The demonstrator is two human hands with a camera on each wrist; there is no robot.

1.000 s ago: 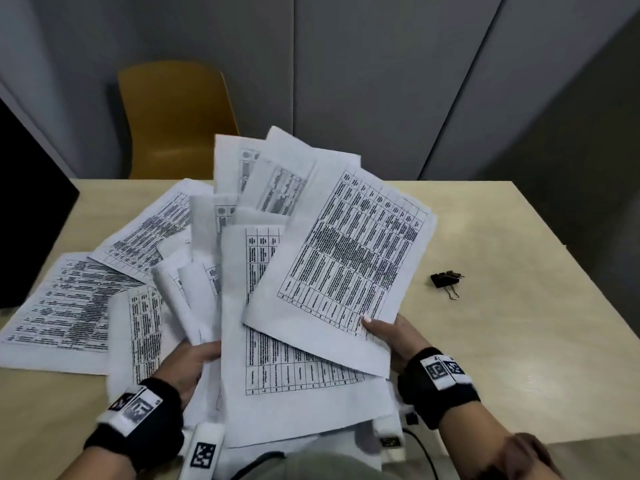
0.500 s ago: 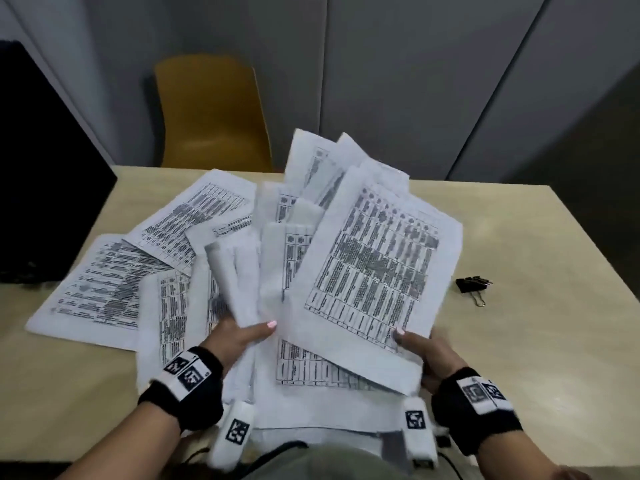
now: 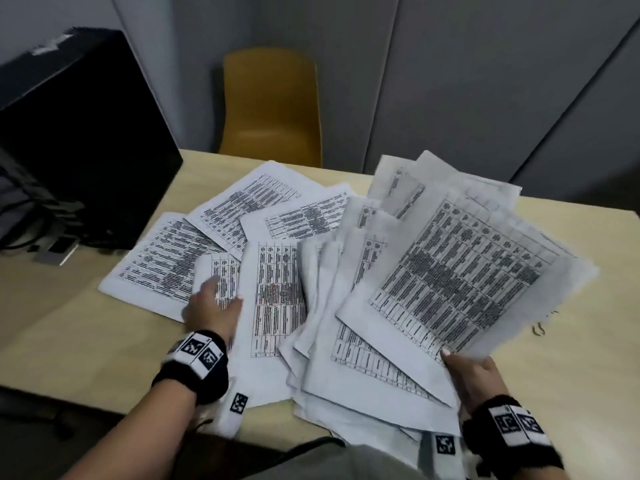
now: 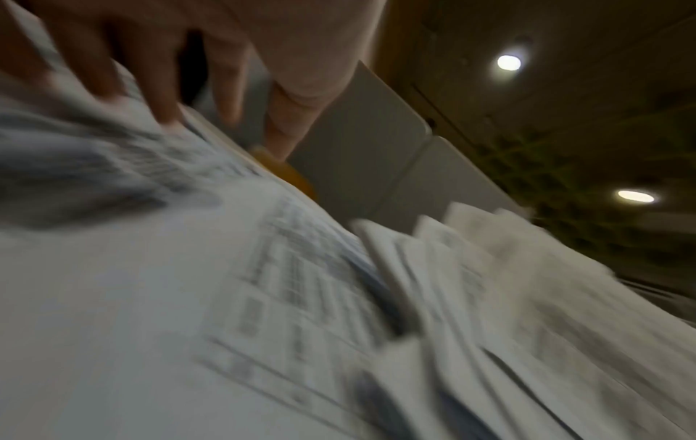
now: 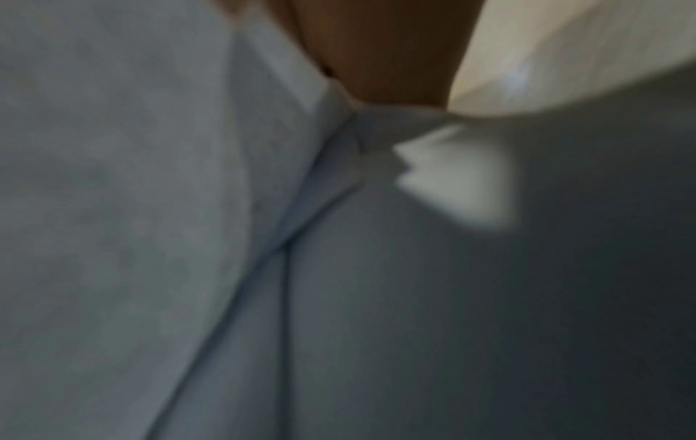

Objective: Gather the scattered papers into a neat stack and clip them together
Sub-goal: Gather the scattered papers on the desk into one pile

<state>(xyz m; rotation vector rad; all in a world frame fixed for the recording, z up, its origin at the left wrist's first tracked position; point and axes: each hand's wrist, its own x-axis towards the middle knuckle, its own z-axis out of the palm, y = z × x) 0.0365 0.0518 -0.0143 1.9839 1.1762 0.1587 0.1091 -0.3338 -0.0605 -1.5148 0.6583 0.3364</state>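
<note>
Fanning, overlapping printed papers (image 3: 450, 271)

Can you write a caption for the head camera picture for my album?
Right hand grips a fan of papers; left hand touches sheets on the table.

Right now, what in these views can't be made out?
- Binder clip: head view, only a wire loop shows past the fanned papers; its body is hidden.
- Right hand: right wrist view blurred, papers fill it; grip unclear there.
- Left hand: left wrist view motion-blurred.
- Printed text: too small and blurred everywhere.
</note>
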